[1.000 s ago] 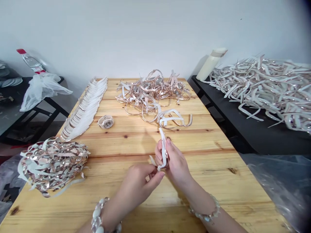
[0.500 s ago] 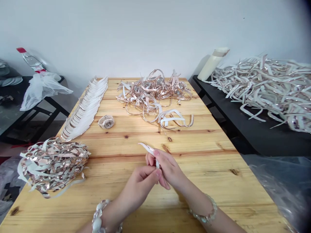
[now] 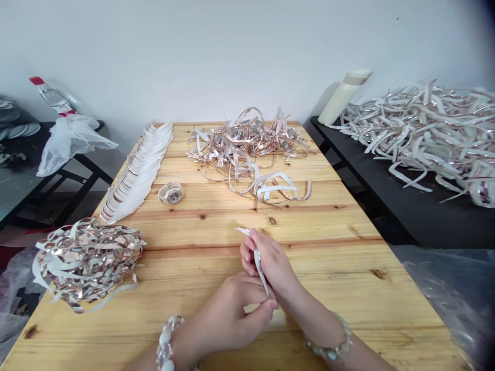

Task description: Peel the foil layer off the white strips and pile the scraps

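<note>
A thin white strip (image 3: 260, 267) with a shiny edge runs between my two hands above the wooden table. My left hand (image 3: 243, 309), closed, pinches its lower end between thumb and forefinger. Higher up, my right hand (image 3: 270, 260) is closed around it, and a pointed white tip sticks out past the thumb toward the left. The part inside the right fingers is hidden. Beyond the hands lies a tangle of white and rose-gold strips (image 3: 247, 139). At the left are a neat overlapping row of white strips (image 3: 139, 172) and a small coiled roll (image 3: 170, 192).
A heap of shiny cut strips (image 3: 91, 260) lies on the table's (image 3: 328, 288) left side. The black table (image 3: 390, 190) at right carries a big strip pile (image 3: 429, 134) and a cream roll (image 3: 344, 98). At left stand a bottle (image 3: 54, 97) and a white plastic bag (image 3: 69, 139).
My left hand has moved down and slightly right, still pinching the strip. More of the strip now shows between the hands, and the tip beyond the right thumb is shorter.
</note>
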The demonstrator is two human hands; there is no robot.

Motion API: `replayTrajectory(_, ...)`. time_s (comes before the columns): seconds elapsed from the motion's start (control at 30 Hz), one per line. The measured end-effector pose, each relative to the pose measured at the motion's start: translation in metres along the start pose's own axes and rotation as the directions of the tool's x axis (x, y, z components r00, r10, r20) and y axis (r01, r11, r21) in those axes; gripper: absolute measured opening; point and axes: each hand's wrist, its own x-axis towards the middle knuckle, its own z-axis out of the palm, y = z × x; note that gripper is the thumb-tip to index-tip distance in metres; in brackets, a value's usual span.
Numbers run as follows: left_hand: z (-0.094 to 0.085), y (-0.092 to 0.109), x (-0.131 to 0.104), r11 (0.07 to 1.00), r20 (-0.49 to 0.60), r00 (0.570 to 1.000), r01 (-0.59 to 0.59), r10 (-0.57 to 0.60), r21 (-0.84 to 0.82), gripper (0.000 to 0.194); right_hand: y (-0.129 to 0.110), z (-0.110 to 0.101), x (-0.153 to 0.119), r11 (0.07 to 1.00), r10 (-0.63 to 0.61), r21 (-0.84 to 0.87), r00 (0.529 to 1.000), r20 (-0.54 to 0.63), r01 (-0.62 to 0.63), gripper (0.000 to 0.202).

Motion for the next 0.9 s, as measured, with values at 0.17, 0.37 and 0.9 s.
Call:
replayTrajectory(0.17, 0.008, 0.004, -0.003, 0.907, 0.139, 0.972, -0.228, 0.19, 0.354, 0.026, -0.005, -0.002, 0.001, 1.0, 0.016, 0.024, 0.997, -0.078, -0.015, 0.043)
replayTrajectory(0.37, 0.026, -0.007, -0.008, 0.743, 0.189, 0.929, -0.368, 0.318, 0.559, 0.022, -0.006, -0.006, 0.008, 0.995, 0.024, 0.095, 0.997, -0.068, -0.017, 0.041)
replayTrajectory(0.9, 0.044, -0.028, -0.009, 0.733, 0.418, 0.82, -0.553, 0.392, 0.397, 0.02, -0.013, -0.011, 0.011, 0.989, -0.002, 0.149, 0.998, -0.069, 0.012, 0.04)
